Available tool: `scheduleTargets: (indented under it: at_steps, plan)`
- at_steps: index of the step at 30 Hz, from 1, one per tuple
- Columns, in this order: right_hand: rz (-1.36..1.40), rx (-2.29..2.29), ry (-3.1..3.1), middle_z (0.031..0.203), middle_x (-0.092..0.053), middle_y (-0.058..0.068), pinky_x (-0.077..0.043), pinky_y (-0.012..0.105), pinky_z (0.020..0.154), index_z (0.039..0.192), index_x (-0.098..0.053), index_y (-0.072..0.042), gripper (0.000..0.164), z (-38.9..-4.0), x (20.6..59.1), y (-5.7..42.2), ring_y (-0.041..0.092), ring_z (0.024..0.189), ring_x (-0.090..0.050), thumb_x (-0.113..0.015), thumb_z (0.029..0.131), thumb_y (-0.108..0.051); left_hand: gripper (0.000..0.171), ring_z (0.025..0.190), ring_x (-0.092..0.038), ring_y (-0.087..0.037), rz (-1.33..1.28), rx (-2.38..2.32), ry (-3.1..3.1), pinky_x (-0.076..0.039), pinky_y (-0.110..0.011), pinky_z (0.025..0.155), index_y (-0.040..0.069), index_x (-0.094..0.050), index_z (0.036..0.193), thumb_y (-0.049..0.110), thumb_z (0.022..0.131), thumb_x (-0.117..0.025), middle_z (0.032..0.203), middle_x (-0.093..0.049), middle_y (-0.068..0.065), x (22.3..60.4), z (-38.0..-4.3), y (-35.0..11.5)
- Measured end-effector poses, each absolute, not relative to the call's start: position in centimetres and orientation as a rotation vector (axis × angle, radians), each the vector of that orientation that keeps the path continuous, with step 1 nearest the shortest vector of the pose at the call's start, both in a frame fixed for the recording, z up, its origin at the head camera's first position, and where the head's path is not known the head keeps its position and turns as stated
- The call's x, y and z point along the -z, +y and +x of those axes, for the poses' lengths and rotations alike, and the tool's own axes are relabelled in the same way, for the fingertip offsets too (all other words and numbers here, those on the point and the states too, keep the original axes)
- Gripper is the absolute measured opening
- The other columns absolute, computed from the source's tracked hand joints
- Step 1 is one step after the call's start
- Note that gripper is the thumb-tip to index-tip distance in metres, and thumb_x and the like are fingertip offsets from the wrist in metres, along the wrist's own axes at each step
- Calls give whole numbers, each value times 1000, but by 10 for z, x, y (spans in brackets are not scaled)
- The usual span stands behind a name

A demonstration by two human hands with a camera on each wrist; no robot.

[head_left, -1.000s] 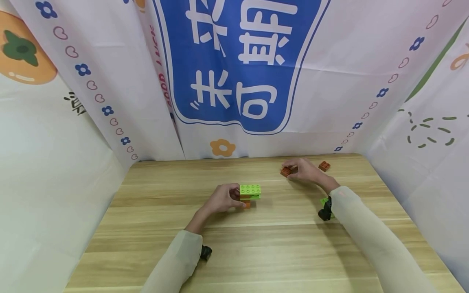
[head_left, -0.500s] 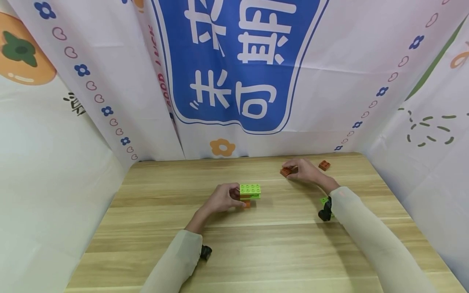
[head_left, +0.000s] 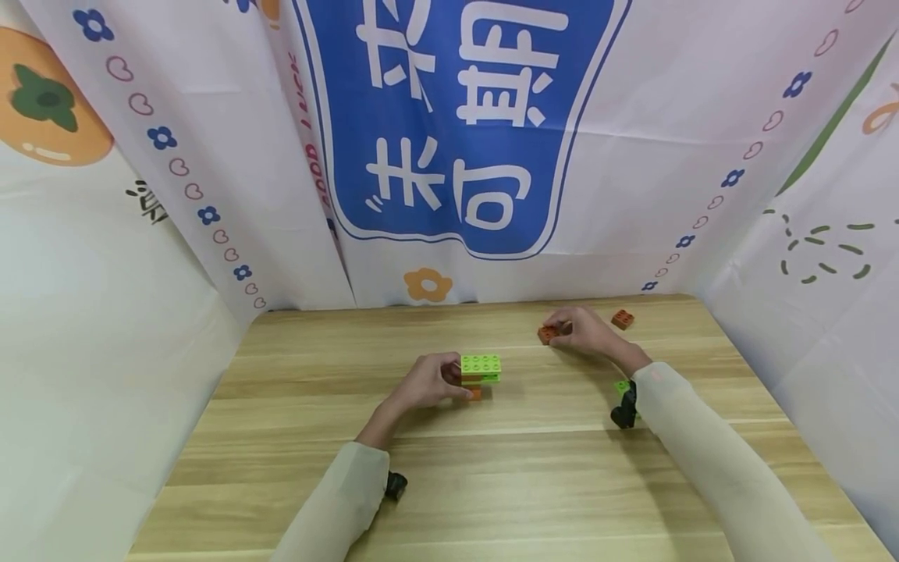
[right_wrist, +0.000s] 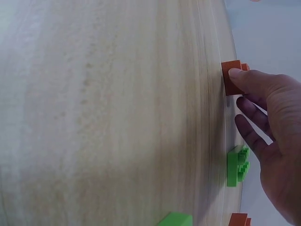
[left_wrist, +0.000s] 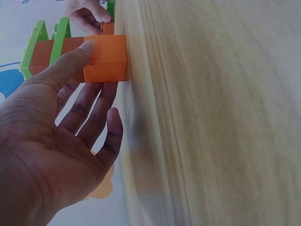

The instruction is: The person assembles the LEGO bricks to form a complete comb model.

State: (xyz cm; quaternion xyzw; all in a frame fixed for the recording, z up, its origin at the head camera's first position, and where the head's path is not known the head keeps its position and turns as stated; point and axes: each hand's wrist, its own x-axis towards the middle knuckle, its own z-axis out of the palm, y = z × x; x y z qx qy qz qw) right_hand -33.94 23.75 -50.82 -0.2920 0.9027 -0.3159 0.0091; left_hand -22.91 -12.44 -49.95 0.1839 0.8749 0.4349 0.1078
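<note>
The left hand point(head_left: 424, 382) grips a small stack of toy building bricks point(head_left: 481, 365), thumb on one side and fingers on the other. From the bottom, the stack has an orange brick point(left_wrist: 107, 59), then reddish-brown bricks alternating with lime-green plates point(left_wrist: 58, 41). Whether its base touches the tabletop cannot be told. Near the table's back edge, the right hand point(head_left: 583, 329) pinches a reddish-brown brick point(right_wrist: 231, 80) between thumb and fingers. That brick is low at the tabletop, its studs partly covered by the fingers.
Another reddish-brown brick point(head_left: 622, 319) lies at the back right. A green brick point(right_wrist: 232, 168) shows beyond the right hand, and a second green piece point(head_left: 621, 386) is partly hidden by the right wrist camera. Printed cloth point(head_left: 618, 195) walls the wooden table point(head_left: 449, 484) at back and sides.
The right hand's fingers have shifted slightly around the reddish-brown brick. The left hand and its stack keep their place.
</note>
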Motion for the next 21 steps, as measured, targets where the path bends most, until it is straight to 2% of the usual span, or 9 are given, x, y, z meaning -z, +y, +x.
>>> scheduleTargets:
  at_steps: [11, 21]
  plan:
    - [-919, 1025, 2844, 115, -76, 15, -63, 46, 85, 115, -79, -1, 31, -335, 507, 240, 29, 98, -73, -89, 85, -5, 26, 92, -71, -14, 525, -1286, 2557, -61, -33, 82, 13, -70, 97, 14, 83, -93, 103, -75, 0, 500, -228, -123]
    - [-927, 1008, 2887, 112, -77, 8, -63, 41, 82, 116, -80, -7, 33, -330, 496, 234, 23, 95, -72, -91, 86, -15, 27, 102, -75, -22, 526, -1314, 2531, -63, -35, 89, 12, -72, 104, 11, 85, -91, 111, -77, -6, 498, -228, -123]
